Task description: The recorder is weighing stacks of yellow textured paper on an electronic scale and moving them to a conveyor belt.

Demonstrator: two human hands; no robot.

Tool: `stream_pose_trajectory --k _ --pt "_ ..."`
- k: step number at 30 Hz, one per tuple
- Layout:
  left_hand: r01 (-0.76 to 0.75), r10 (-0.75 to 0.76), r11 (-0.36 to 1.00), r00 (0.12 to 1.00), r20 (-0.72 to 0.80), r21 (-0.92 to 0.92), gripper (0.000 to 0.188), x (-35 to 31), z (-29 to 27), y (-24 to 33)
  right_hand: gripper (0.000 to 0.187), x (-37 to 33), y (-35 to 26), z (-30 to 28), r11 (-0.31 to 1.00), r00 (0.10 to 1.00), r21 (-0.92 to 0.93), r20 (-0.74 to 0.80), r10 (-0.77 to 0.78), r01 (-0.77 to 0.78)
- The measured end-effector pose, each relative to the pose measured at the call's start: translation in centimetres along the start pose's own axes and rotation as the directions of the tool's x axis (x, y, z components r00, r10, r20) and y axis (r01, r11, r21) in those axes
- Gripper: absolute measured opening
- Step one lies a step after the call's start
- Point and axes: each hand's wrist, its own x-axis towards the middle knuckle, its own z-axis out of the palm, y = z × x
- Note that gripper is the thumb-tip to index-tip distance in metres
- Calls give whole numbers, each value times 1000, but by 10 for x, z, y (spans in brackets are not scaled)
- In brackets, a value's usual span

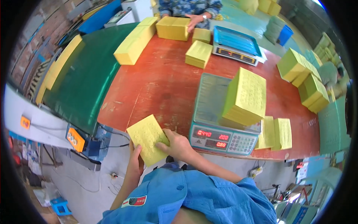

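Observation:
Between my hands is a stack of yellow perforated paper sheets [146, 136], held tilted at the table's near edge. My left hand [135, 159] grips its lower left side, thumb on the front. On the right side my right hand [178, 145] holds it, thumb pressed on the top sheet and fingers behind. To the right, a tall block of the same yellow paper [247, 95] sits on the right of the pan of a digital scale [223, 139] with lit red digits. The stack's underside and some of my fingers are hidden.
On the red table [149, 93] are more yellow paper stacks [198, 53], some by its right edge. A second scale [236, 43] with a blue tray stands farther back. Across the table a co-worker's hand [194, 21] touches a paper block. A green conveyor belt [87, 71] runs at left.

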Motion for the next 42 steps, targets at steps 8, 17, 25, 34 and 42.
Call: stream_pose_trajectory --k 8,17,25,34,42 --pt "220 -226 973 970 -85 -75 57 6 -8 6 55 -29 35 -10 928 995 365 -29 95 -78" --pt "-441 200 755 860 469 486 53 1 113 71 66 -78 13 -108 624 987 782 -104 122 5" --pt "-185 -61 957 620 782 222 54 100 347 82 43 -77 26 -293 663 800 701 -543 258 262" --pt "-84 -381 807 683 624 585 78 127 386 56 33 -61 82 -314 656 817 745 -451 361 121" --pt "-122 -375 770 707 599 626 79 131 382 50 34 -59 86 -309 684 812 723 -454 366 96"
